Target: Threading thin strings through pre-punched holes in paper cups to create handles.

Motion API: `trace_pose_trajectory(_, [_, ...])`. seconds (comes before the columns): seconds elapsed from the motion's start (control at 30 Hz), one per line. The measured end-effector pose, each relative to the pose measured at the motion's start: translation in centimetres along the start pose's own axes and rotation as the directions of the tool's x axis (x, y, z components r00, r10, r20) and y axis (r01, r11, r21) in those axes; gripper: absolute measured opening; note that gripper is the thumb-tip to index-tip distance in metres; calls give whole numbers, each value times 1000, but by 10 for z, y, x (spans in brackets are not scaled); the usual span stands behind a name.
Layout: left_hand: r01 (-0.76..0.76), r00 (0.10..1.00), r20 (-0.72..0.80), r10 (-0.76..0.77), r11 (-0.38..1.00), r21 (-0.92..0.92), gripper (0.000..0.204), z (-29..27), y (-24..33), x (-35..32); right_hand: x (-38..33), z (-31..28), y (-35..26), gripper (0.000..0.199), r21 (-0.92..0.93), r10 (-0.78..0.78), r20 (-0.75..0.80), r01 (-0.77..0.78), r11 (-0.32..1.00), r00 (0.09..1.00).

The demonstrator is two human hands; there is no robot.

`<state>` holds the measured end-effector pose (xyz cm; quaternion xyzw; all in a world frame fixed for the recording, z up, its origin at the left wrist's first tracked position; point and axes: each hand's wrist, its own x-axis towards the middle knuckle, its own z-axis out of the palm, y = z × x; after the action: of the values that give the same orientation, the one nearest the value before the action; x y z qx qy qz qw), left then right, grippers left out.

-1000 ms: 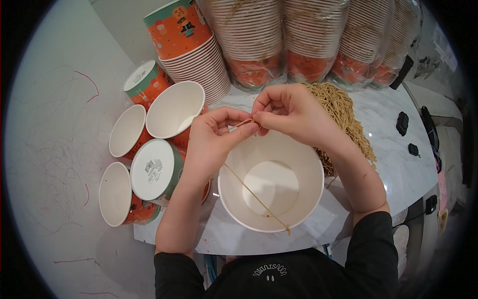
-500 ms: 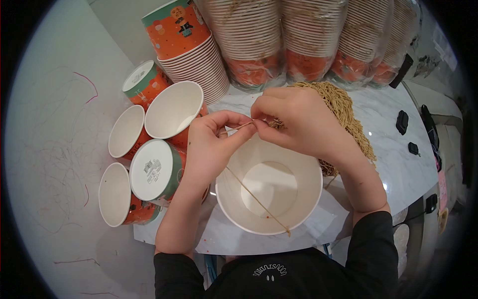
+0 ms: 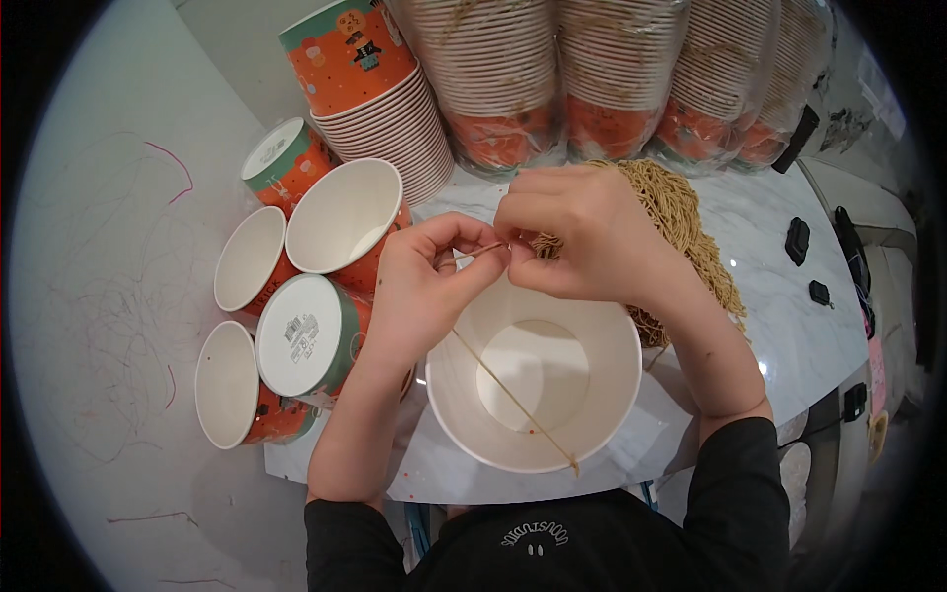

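The tan cord was pinched by the fingertips of the left hand and right hand, its tail trailed below the grip across the white tub.

Clear-plastic-wrapped stacks of white-rimmed orange paper tubs hogging the top of the frame lol
Upper left there's an unwrapped leaning stack of orange-and-green paper tubs, a pale, pink-scribbled flat surface runs down the far left, and two small black boxy gadgets sit mid-right.
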<state>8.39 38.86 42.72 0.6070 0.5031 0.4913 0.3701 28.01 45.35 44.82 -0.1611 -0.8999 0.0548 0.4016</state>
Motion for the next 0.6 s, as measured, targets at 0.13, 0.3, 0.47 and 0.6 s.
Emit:
trace_pose_trajectory(0.13, [40,998,48,-35,993,-111,14,-1,1,0,-1,-1,3,9,224,169,61,-179,958,984])
trace_pose_trajectory(0.3, [201,976,139,-168,938,-283,16,-5,8,-1,1,-5,13,8,549,360,340,-494,674,869])
trace_pose_trajectory(0.47, [248,966,148,-211,921,-302,15,-7,10,-2,1,-14,14,11,527,359,356,-503,685,863])
trace_pose_trajectory(0.6, [266,961,155,-228,916,-300,15,-8,11,-2,2,-20,10,11,483,335,239,-411,773,911])
